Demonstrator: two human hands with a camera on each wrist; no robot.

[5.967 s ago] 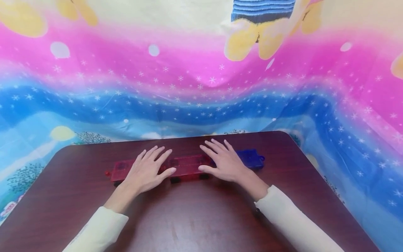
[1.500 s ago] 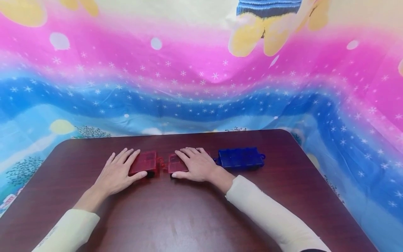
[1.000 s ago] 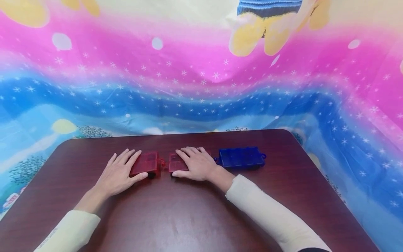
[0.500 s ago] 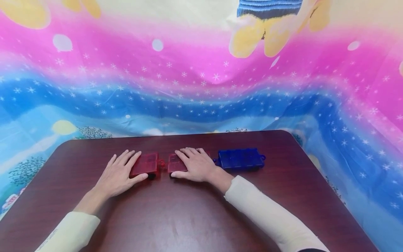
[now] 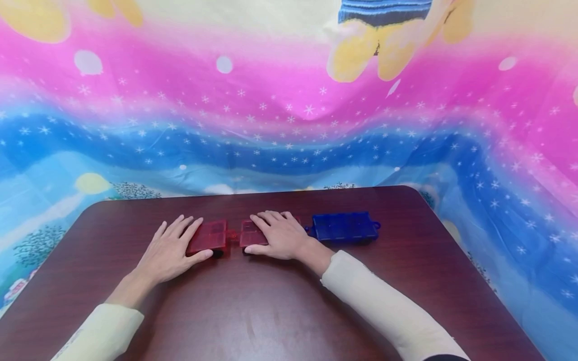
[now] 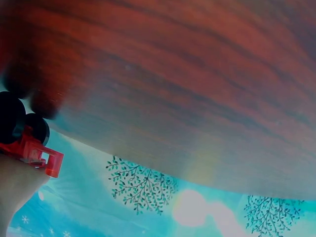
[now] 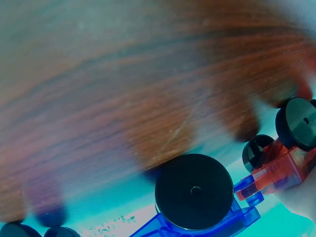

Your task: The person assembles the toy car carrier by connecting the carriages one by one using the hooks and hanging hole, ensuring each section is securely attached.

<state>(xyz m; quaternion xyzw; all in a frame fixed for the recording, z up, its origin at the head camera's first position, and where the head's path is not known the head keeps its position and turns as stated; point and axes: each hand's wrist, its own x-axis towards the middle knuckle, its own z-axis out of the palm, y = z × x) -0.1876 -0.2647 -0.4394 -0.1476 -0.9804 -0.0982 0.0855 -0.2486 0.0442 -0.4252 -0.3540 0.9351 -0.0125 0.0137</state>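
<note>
Three low toy wagons on black wheels stand in a row in the head view. My left hand (image 5: pixel 169 248) lies over the left translucent red wagon (image 5: pixel 213 234), fingers straight and spread, thumb at its near edge. Over the middle red wagon (image 5: pixel 251 232) rests my right hand (image 5: pixel 283 235), its fingers stretched across the top and thumb along the near side. Small red couplings (image 5: pixel 232 235) lie between these two. To the right stands a translucent blue wagon (image 5: pixel 345 226), its blue coupling (image 7: pixel 249 190) meeting the middle wagon's red end in the right wrist view. My hands hide parts of both red wagons.
The wagons stand on a dark brown wooden table (image 5: pixel 257 311) with rounded far corners. Behind and around it hangs a printed cloth (image 5: pixel 289 100) in pink and blue with snowflakes.
Since six seconds ago both hands have moved left, from spread above the wagons to resting on the red ones. Lately the two red wagons have drawn slightly closer at their couplings.
</note>
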